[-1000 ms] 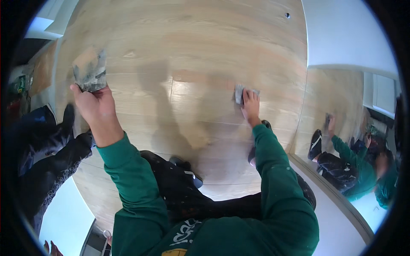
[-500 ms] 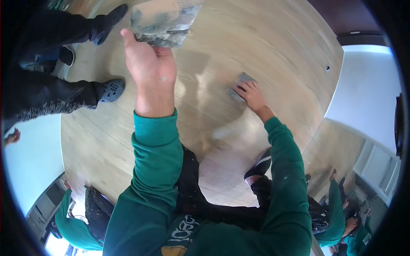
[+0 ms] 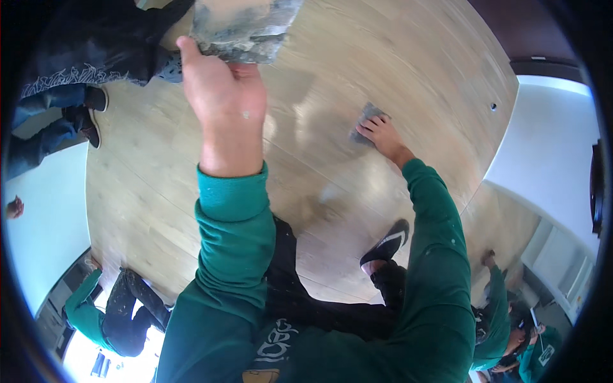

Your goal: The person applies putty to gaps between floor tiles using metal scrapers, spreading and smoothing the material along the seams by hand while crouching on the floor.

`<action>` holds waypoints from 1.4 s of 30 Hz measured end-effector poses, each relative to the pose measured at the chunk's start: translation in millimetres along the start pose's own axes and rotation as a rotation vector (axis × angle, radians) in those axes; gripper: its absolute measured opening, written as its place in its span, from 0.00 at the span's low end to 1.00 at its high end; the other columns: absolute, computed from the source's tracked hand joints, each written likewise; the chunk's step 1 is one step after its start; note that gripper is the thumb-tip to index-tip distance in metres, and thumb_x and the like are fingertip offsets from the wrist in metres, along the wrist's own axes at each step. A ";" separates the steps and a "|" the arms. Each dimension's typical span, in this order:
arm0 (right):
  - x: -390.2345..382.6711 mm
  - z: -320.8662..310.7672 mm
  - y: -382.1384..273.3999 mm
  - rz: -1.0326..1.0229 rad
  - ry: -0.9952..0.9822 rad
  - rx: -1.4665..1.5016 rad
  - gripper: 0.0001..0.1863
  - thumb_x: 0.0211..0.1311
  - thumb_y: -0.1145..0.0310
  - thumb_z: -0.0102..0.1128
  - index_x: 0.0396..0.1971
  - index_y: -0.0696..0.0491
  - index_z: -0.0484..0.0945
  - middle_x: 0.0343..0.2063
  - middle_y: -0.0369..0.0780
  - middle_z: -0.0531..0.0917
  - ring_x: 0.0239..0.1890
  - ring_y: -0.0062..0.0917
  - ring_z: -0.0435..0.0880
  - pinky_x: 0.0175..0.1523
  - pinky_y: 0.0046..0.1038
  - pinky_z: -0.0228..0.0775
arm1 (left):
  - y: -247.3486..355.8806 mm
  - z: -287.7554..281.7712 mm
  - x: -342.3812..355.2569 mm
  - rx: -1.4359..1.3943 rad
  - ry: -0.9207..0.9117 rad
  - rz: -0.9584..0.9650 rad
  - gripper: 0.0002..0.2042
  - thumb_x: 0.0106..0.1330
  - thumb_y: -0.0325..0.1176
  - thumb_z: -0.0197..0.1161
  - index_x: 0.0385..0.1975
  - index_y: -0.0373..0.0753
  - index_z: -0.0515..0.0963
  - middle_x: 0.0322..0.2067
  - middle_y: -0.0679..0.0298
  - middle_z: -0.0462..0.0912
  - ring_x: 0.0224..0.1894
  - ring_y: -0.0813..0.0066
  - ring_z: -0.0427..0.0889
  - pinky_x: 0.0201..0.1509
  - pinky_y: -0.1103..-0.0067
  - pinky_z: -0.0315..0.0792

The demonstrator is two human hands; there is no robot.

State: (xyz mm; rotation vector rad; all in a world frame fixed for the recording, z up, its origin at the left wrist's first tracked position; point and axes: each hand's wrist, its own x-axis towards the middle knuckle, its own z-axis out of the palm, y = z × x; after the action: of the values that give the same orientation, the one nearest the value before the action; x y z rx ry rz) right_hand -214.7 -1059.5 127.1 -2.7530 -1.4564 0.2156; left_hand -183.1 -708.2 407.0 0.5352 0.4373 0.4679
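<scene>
My left hand (image 3: 223, 96) holds up a flat, squarish metal plate (image 3: 246, 29) with a beige patch and grey, crusty smears of filler on it. The thumb lies along the plate's near edge, and most of the fingers are hidden under it. Farther right, my right hand (image 3: 385, 136) is closed on a small grey flat spreader (image 3: 361, 120), which lies against the wood-plank floor (image 3: 332, 179). The fingers cover part of the spreader, so its handle, if it has one, cannot be seen. Pale, cloudy smears show on the planks between my arms.
At the left, a person in dark frayed trousers (image 3: 76, 51) stands beside another in jeans (image 3: 48, 105). White panels (image 3: 539, 137) rise at the right. Green-sleeved co-workers (image 3: 83, 319) bend low at both lower corners. My own shoe (image 3: 386, 242) rests near my right forearm.
My right hand and the spreader have shifted slightly right on the floor. My left hand and the plate have moved up a little. The dark-trousered person has stepped, uncovering more of the one in jeans.
</scene>
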 end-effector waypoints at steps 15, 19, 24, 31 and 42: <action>-99.4 -49.4 -9.4 0.190 0.018 0.026 0.18 0.54 0.68 0.57 0.46 0.48 0.82 0.44 0.32 0.80 0.53 0.29 0.73 0.61 0.38 0.61 | 37.1 -11.9 -15.4 -0.132 -0.011 0.060 0.19 0.80 0.40 0.38 0.54 0.31 0.70 0.52 0.57 0.79 0.53 0.63 0.80 0.57 0.68 0.77; 12.6 -45.8 -16.1 0.113 0.165 0.048 0.21 0.51 0.72 0.59 0.48 0.48 0.81 0.47 0.33 0.80 0.53 0.28 0.73 0.60 0.37 0.61 | 45.0 -2.6 -16.5 -0.105 0.074 0.048 0.21 0.79 0.44 0.41 0.58 0.33 0.68 0.58 0.65 0.75 0.56 0.74 0.77 0.58 0.78 0.73; 102.7 -33.2 -28.1 0.034 0.241 0.085 0.25 0.46 0.75 0.63 0.50 0.48 0.80 0.48 0.34 0.79 0.54 0.30 0.73 0.60 0.38 0.61 | 65.7 -10.2 -21.8 -0.113 0.080 0.068 0.20 0.79 0.45 0.42 0.58 0.37 0.68 0.56 0.71 0.75 0.54 0.80 0.75 0.56 0.83 0.70; 98.3 4.8 -31.4 0.078 0.190 0.034 0.28 0.42 0.75 0.64 0.51 0.47 0.79 0.50 0.35 0.78 0.55 0.31 0.73 0.60 0.41 0.61 | 75.9 -18.2 -12.2 -0.129 0.062 0.080 0.20 0.79 0.45 0.42 0.58 0.37 0.68 0.56 0.71 0.75 0.54 0.79 0.76 0.56 0.83 0.71; 158.0 -32.3 -18.4 0.005 0.135 -0.050 0.23 0.49 0.73 0.60 0.50 0.45 0.80 0.49 0.31 0.79 0.55 0.29 0.72 0.60 0.39 0.61 | 56.6 -19.2 0.9 -0.093 0.093 0.103 0.21 0.79 0.45 0.42 0.60 0.36 0.67 0.57 0.68 0.75 0.54 0.76 0.76 0.56 0.81 0.72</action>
State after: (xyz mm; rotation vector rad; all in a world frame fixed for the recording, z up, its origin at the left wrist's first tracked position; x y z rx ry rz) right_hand -137.8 -917.4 142.8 -2.7483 -1.4413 -0.0072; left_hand -209.3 -657.4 424.2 0.4485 0.4755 0.6113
